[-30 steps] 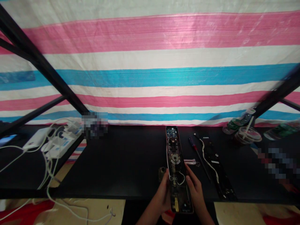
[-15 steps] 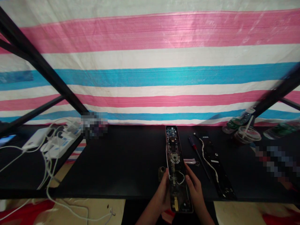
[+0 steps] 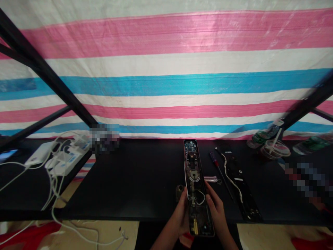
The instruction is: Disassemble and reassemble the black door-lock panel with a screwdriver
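An electronic door lock panel (image 3: 194, 175), long and narrow with its inside facing up, is tilted over the front of the black table. It shows a circuit board at the far end, a round metal part, white wires and a brass-coloured piece near me. My left hand (image 3: 182, 208) is closed on its left edge, my right hand (image 3: 215, 207) on its right edge. A small dull metal part (image 3: 179, 191) lies just beyond my left fingers. To the right are a screwdriver (image 3: 221, 175), small silvery hardware (image 3: 212, 179) and a long black cover (image 3: 240, 184) with a white cable (image 3: 230, 177) along it.
On the left sit a white power strip (image 3: 68, 161), a white box (image 3: 41, 152) and tangled cables. A lidded cup (image 3: 275, 151) with a straw and plastic bottles (image 3: 257, 139) stand at the right. Dark frame bars (image 3: 54, 81) slant at both sides before a striped sheet (image 3: 166, 83).
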Demonstrator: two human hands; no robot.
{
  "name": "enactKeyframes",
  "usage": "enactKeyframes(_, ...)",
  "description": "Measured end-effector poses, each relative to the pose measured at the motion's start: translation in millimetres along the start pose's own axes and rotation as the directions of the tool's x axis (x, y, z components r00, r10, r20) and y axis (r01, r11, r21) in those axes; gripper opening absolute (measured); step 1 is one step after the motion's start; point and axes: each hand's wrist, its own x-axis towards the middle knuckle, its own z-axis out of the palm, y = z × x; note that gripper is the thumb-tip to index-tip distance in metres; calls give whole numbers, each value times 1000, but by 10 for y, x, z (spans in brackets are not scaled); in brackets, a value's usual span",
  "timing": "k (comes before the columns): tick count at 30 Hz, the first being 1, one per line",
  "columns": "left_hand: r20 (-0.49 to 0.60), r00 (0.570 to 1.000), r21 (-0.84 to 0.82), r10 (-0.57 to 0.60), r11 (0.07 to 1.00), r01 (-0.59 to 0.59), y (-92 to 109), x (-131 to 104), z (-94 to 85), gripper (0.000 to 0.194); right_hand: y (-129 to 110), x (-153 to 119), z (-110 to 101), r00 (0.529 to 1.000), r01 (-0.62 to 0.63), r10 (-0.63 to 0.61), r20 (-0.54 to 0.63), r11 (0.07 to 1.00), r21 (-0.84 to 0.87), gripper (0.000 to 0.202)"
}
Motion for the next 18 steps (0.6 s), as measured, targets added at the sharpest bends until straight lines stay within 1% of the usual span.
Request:
enactKeyframes(4,13,1000,-7,-19,1000,19,2,2,0,67,9,-2,-1,1000,-3,3,-8,1000,2,52)
enactKeyframes(9,-12,1000,-9,-19,1000,19,1,5,3,67,-1,0,2,1000,-5,5,-3,1000,-2,52)
enactKeyframes(14,4,1000,-25,-5,1000,5,-10,33,-35,64,-14,5,4,1000,0,0,5,1000,4,53)
enactKeyframes(18,17,1000,-38,-14,999,15,-18,51,-63,64,-25,5,3,1000,-6,6,5,1000,7,53)
